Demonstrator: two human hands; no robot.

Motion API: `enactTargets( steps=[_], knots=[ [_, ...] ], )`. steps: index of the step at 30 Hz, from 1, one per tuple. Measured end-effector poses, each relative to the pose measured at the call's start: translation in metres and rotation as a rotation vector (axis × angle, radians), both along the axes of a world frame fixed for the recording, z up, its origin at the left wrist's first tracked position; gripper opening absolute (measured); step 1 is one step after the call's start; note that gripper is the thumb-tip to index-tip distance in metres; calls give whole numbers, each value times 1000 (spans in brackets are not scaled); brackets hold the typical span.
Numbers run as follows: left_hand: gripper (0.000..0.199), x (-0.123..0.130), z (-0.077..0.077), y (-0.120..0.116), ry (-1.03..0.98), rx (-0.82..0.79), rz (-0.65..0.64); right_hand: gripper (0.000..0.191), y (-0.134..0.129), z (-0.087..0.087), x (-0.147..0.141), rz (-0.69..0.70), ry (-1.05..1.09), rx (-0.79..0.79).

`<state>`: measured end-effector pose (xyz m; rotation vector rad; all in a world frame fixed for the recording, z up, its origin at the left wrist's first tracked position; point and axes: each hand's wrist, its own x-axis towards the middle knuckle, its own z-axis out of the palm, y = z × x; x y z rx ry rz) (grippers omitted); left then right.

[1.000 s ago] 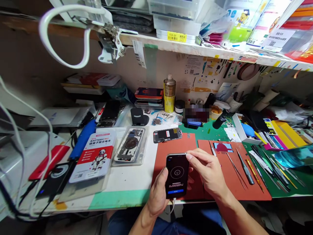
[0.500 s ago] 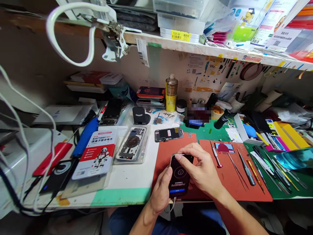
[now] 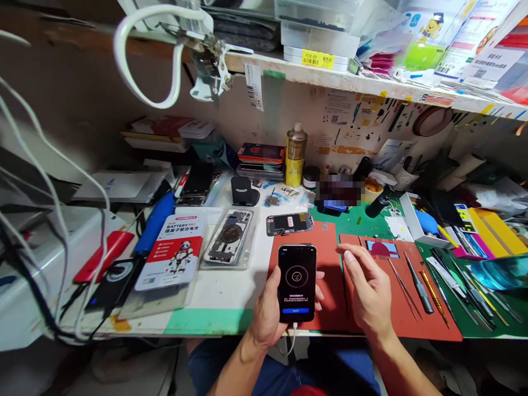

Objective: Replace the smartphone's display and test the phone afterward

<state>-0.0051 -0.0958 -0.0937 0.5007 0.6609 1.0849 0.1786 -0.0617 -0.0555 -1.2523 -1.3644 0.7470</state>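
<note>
A smartphone (image 3: 297,283) stands tilted toward me, its dark screen lit with a round face icon in a dotted ring and a blue button below. My left hand (image 3: 268,308) is closed around it, thumb along the left edge and fingertips showing past the right edge. A white charging cable (image 3: 294,335) is plugged into its bottom end. To the right of the phone, apart from it, my right hand (image 3: 369,291) hovers over the red mat (image 3: 328,247), fingers loosely bent and nothing visible in them.
Tweezers (image 3: 402,286) and screwdrivers (image 3: 418,283) lie on the mat's right side. Beyond the phone is a loose screen part (image 3: 290,223). Leftward are an opened phone housing (image 3: 229,236) and a battery box (image 3: 173,253). A spray can (image 3: 296,157) stands behind, under a shelf (image 3: 371,82).
My right hand has let go of the phone's top and moved right. The phone, still in my left hand, now faces me more squarely with its screen uncovered. The view has shifted slightly.
</note>
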Motion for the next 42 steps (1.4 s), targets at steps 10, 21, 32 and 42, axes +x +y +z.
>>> enactTargets(
  steps=[10, 21, 32, 42],
  knots=[
    [74, -18, 50, 68, 44, 326, 63, 17, -30, -23, -23, 102, -149, 318],
    [77, -5, 49, 98, -28, 324, 63, 31, -15, -24, -29, 83, -825, 779],
    [79, -8, 48, 99, -8, 351, 38, 25, -9, -27, -25, 74, -724, 842],
    [77, -12, 41, 104, 29, 369, 93, 30, -3, -49, -17, 119, -544, 839]
  ],
)
